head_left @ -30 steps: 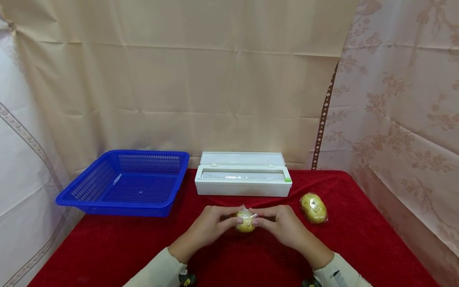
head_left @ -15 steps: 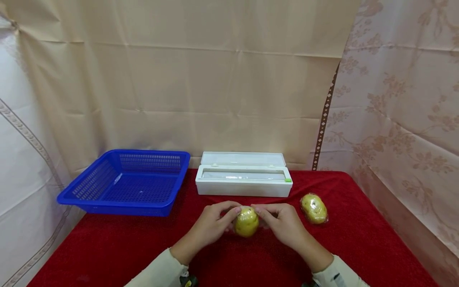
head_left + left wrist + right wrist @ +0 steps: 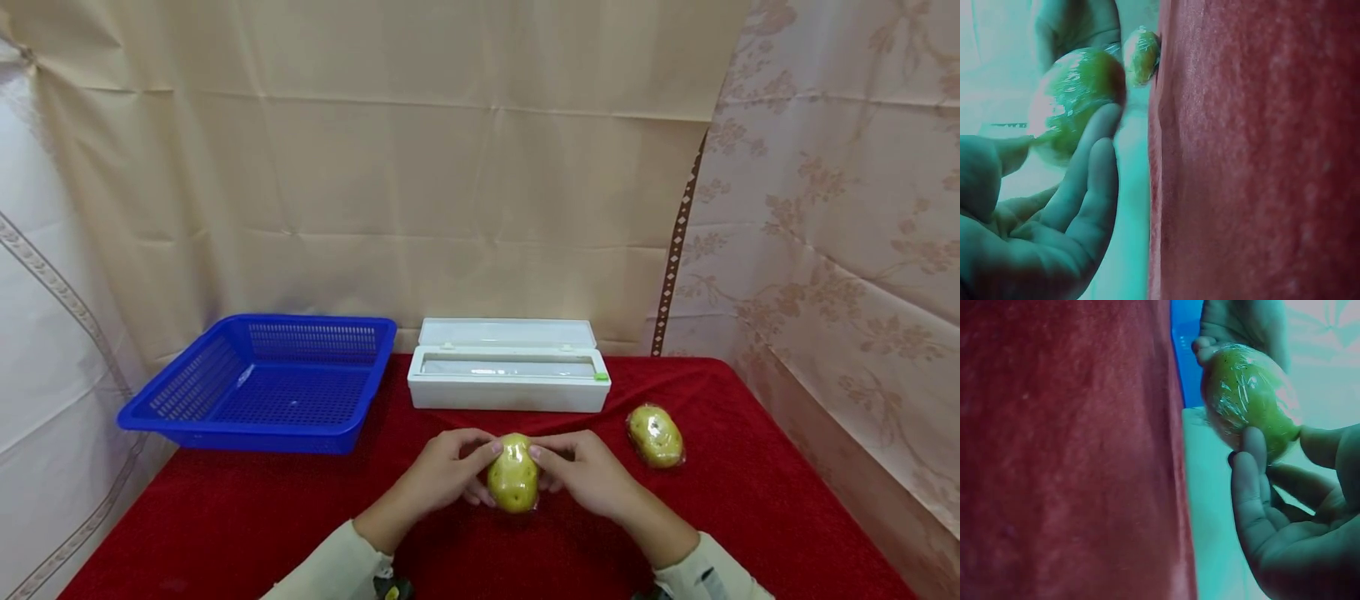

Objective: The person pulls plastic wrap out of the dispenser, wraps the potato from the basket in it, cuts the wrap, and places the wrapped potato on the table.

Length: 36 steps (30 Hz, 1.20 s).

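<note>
A yellow potato point(image 3: 514, 477) in clear cling film is between my two hands, held up over the red cloth. My left hand point(image 3: 441, 473) grips its left side, thumb on the near face and fingers behind. On the other side my right hand point(image 3: 587, 472) pinches it the same way. In the left wrist view the film on the potato point(image 3: 1075, 94) looks shiny and creased, with fingertips pressed against it. The right wrist view shows the wrapped potato point(image 3: 1250, 400) with wrinkled film along its underside. Another film-wrapped potato point(image 3: 656, 435) lies on the cloth to the right.
A white cling film box point(image 3: 510, 395) with its lid raised stands at the back middle, a green tab at its right end. To the left is a blue plastic basket point(image 3: 258, 439). Beige curtain point(image 3: 450, 208) hangs behind the red-covered table point(image 3: 225, 533).
The potato between my hands has been turned, so its smooth long face now shows instead of the end with gathered film. My thumbs have shifted onto its upper sides.
</note>
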Available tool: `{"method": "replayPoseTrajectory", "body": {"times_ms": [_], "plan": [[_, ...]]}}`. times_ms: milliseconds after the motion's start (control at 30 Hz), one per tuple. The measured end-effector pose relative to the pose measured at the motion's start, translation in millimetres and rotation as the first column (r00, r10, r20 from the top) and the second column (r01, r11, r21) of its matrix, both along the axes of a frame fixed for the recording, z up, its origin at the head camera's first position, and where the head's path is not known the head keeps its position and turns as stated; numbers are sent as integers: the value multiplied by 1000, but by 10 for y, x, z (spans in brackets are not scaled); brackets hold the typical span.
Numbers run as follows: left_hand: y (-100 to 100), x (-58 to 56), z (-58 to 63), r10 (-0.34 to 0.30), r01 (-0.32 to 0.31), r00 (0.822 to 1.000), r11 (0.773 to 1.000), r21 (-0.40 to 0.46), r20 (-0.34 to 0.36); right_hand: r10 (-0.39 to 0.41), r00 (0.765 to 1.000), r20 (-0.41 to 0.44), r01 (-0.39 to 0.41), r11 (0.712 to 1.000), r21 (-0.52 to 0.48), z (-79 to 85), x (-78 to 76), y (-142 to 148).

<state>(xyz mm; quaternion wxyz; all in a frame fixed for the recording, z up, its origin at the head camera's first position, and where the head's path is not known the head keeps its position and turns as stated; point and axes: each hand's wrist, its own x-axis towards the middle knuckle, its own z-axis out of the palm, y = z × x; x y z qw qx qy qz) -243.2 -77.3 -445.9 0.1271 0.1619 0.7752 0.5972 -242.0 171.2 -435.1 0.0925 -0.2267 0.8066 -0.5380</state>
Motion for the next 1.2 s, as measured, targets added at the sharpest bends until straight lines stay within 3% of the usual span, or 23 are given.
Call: {"method": "replayPoseTrajectory", "body": {"times_ms": [133, 267, 367, 533, 800, 1033, 1200], "plan": [[-22, -10, -38, -67, 62, 992, 997, 49, 103, 4, 993, 121, -3, 1000, -3, -76, -34, 17], [-30, -19, -79, -92, 86, 981, 995, 41, 170, -1, 982, 187, 0, 1000, 6, -136, -49, 11], [-33, -30, -98, -85, 79, 976, 996, 37, 201, 4, 983, 184, -11, 999, 35, -147, -55, -4], [-36, -39, -108, -66, 60, 969, 998, 30, 236, 76, 987, 139, -91, 990, 110, -152, -50, -11], [-22, -37, -123, -34, 33, 974, 999, 9, 224, 78, 982, 171, -95, 991, 91, -149, -23, -17], [-5, -33, -143, -4, 11, 986, 999, -40, 170, 26, 981, 190, -37, 998, 57, -140, 18, -51], [8, -13, -139, -13, 16, 991, 1000, -21, 136, 26, 990, 138, -40, 994, 102, -154, 18, -63]]}}
